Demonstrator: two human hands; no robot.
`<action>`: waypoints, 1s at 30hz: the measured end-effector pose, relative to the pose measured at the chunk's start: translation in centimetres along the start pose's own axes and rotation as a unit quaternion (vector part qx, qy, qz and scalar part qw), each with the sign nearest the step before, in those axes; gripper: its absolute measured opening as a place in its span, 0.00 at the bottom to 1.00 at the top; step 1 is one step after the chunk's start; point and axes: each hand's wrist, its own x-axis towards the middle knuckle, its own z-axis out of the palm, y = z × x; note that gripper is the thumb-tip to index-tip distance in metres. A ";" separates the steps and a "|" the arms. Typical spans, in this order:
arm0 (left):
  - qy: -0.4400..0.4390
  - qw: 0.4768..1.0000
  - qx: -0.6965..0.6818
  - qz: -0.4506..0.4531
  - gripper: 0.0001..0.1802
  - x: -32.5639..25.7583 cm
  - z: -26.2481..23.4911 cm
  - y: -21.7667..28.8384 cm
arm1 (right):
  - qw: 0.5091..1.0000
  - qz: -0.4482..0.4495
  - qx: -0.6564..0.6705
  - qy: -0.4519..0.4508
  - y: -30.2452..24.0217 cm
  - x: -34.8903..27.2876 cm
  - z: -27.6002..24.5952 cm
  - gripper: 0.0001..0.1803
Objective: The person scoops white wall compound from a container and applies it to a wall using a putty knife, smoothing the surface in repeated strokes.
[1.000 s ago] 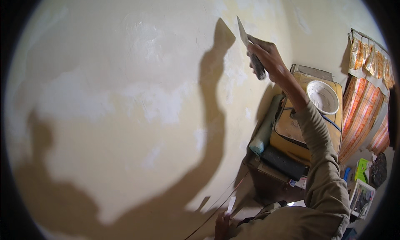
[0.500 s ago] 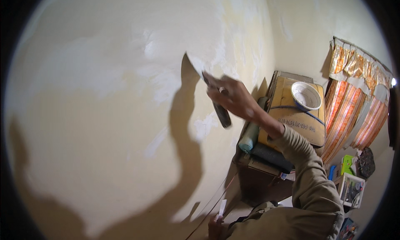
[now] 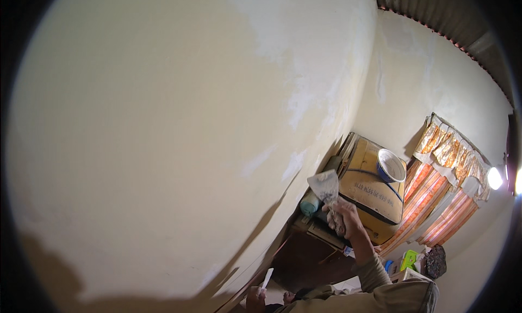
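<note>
My right hand [image 3: 349,218] is closed round the handle of a putty knife [image 3: 324,186], whose wide, smeared blade points up and left. The knife appears in front of the boxes, apart from the cream wall [image 3: 157,128]. Pale filler patches [image 3: 299,103] mark that wall on its right part. At the lower edge my left hand [image 3: 255,300] is closed on a narrow white flat tool [image 3: 267,277] that sticks upward; its exact kind is unclear.
A bowl [image 3: 390,166], blue outside and white inside, stands on a yellow-brown carton [image 3: 370,190] in the corner. A greenish roll [image 3: 310,204] lies beside it against the wall. Orange striped curtains [image 3: 440,204] hang at the right, near a bright lamp [image 3: 495,178]. Corrugated roofing [image 3: 435,11] shows above.
My right hand has drawn the putty knife away from the wall, down and to the right, and its blade now faces me. The view has shifted, bringing the roof into sight.
</note>
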 end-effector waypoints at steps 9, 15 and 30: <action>-0.012 0.976 0.047 0.211 0.16 2.4 -7.0 4.4 | 0.978 -0.081 -0.184 0.062 -6.5 3.6 -4.5 0.18; -0.010 0.940 -0.293 0.174 0.15 5.1 -16.0 22.1 | 0.896 -0.171 -0.408 0.049 -18.5 8.0 -7.7 0.18; -0.079 0.978 -0.089 0.170 0.12 11.8 -18.7 24.7 | 0.698 -0.259 -0.665 0.057 -36.3 16.2 -7.8 0.23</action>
